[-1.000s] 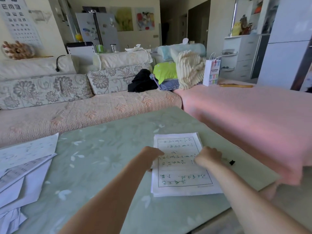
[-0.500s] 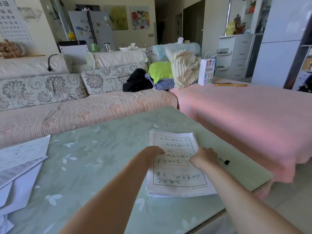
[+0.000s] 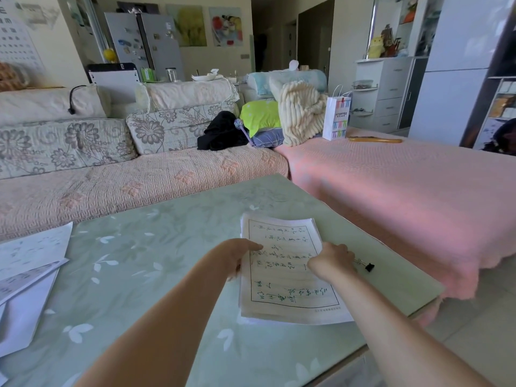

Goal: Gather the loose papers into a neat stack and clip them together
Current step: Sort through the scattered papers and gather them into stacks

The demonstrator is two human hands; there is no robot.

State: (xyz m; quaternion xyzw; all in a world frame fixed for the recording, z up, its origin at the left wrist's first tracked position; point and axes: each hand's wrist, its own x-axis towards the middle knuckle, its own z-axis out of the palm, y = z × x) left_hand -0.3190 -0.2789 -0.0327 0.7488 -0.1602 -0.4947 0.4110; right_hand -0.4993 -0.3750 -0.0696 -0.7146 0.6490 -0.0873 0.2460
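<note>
A stack of white papers [image 3: 282, 300] with handwritten lines lies on the pale green table [image 3: 156, 247], right of centre. My left hand [image 3: 237, 255] grips its left edge, thumb on the top sheet and fingers curled under. My right hand [image 3: 332, 259] holds the right edge with curled fingers; its fingertips are hidden. A small black binder clip [image 3: 369, 267] sits on the table just right of my right hand, apart from the stack.
More loose white sheets [image 3: 28, 263] lie overlapping at the table's left edge. A floral sofa [image 3: 111, 188] runs behind the table, and its pink-covered section [image 3: 405, 191] flanks the right side. The table's near right corner drops to a tiled floor.
Both hands stay on the stack's side edges. My left hand has closed round the left edge, which seems slightly raised. The clip lies where it was.
</note>
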